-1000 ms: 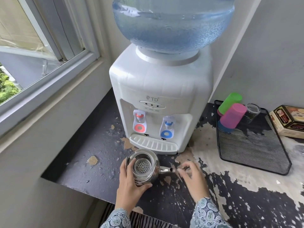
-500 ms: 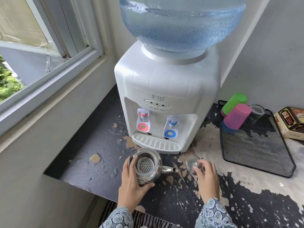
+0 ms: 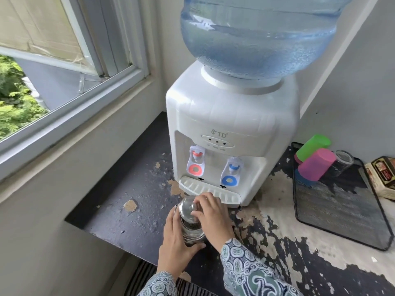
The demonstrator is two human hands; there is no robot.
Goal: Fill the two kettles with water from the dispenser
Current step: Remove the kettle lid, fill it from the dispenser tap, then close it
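A small steel kettle (image 3: 191,233) stands on the worn dark counter in front of the white dispenser (image 3: 230,133). My left hand (image 3: 176,242) grips the kettle's body from the left. My right hand (image 3: 210,212) pinches the knob of the steel lid (image 3: 188,205), which is tilted over the kettle's open top. The strainer shows just under the lid. My right hand hides the spout. The dispenser has a red tap (image 3: 195,161) at left and a blue tap (image 3: 230,174) at right, above a drip tray (image 3: 192,185). Only one kettle is in view.
A black mesh tray (image 3: 342,212) at right holds a green cup (image 3: 314,145), a pink cup (image 3: 316,164) and a glass (image 3: 344,160). A printed box (image 3: 382,178) lies beyond it. A window and wall close off the left side.
My right hand picked the lid up from the counter right of the kettle and carried it left over the kettle's top. My left hand kept its grip on the kettle.
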